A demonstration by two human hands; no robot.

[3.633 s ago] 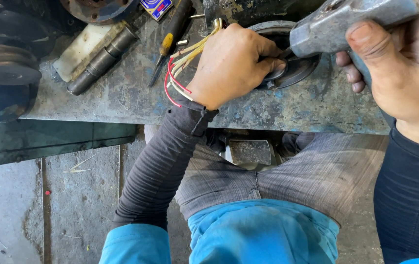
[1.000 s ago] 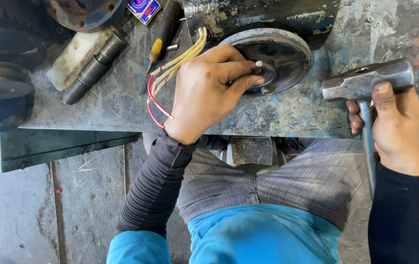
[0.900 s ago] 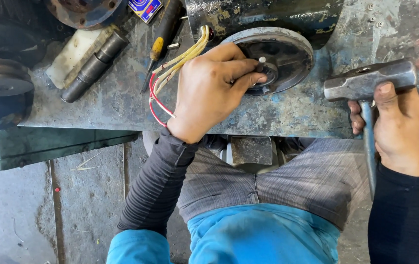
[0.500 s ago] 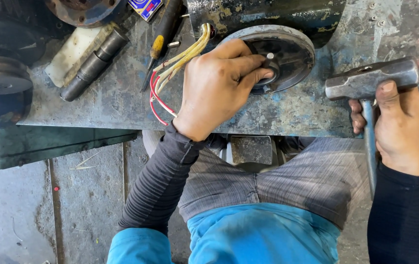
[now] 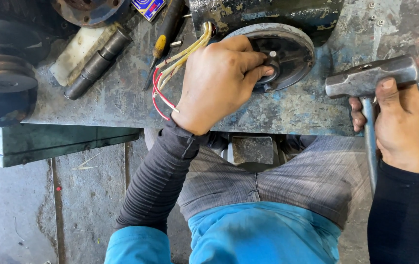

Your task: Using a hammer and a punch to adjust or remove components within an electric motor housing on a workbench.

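Head view: we see our left hand (image 5: 217,83) resting on a round dark metal disc (image 5: 287,54) lying flat on the scuffed blue-grey tabletop (image 5: 121,93), fingers pressed together and curled around the disc's centre hub, fingertips pointing right. A small pin stands at the hub, just above the fingertips. Yellow and red wires (image 5: 175,68) run from under the wrist up toward the far edge, long axis diagonal.

Our right hand (image 5: 397,122) is closed around a hammer (image 5: 370,83), gripped right under the head. Hammer head lies roughly left-right over the tabletop's near edge, just right of the disc; handle points down toward our lap.

Left of the wires: a screwdriver (image 5: 163,41) with yellow collar, tip toward us, and a dark steel shaft (image 5: 97,63) lying diagonally. A grooved pulley (image 5: 2,73) sits at far left.
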